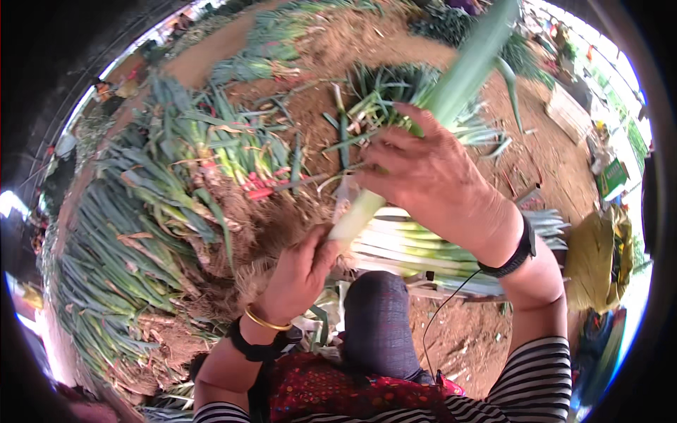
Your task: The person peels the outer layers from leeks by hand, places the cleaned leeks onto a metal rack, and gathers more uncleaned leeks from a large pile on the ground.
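Observation:
A thick leek (361, 217) slants up from lower left to upper right, its white shank low and its broad green leaves high. My left hand (296, 273) pinches the root end, and its fingertips partly cover the roots. Higher up, my right hand (430, 166) is wrapped around the shank just below the leaves. Under my right hand lies a row of trimmed leeks (416, 243), white shanks to the left and green ends to the right. Beside my left hand is a heap of untrimmed leeks (134, 240) with brown, soil-covered roots.
More leeks with red ties (240, 158) lie at the left. Farther off are a bunch with dark green leaves (395, 81) and another pile (275, 39). A yellow sack (596, 257) stands at the right, near a pale crate (568, 113). Bare soil (458, 338) shows near my knee.

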The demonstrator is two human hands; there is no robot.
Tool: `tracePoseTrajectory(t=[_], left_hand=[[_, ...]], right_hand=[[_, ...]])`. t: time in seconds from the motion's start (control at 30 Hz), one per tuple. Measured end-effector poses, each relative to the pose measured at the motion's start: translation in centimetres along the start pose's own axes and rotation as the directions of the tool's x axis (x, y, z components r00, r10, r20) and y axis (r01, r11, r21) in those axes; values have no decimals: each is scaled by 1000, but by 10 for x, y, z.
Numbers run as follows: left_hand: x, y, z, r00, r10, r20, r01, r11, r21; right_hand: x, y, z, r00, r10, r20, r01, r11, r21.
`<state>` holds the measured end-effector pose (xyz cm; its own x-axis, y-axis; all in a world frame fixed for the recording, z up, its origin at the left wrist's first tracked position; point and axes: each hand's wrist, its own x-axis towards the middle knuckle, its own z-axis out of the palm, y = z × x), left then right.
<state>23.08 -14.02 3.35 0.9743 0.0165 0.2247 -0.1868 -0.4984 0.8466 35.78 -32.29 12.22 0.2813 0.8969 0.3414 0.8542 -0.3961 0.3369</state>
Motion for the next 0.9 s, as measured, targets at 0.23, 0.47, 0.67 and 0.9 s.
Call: tracePoseTrajectory(t=[0.23,0.47,0.67,0.9], left_hand=[[-52,-10,-32,923,-250,-293,115,905,-410],[-85,-22,-40,841,-293,-454,93,906,-412],[-108,-26,-49,804,-393,-446,90,821,-563],[-126,-35,-50,837,-352,-419,-30,735,-678]], right_hand=[[41,-73,25,572,719,-395,120,402,908],[104,-164,60,841,393,372,-8,-678,735],[120,-199,69,790,434,432,84,-775,626],[119,-205,51,833,299,465,38,-870,492]])
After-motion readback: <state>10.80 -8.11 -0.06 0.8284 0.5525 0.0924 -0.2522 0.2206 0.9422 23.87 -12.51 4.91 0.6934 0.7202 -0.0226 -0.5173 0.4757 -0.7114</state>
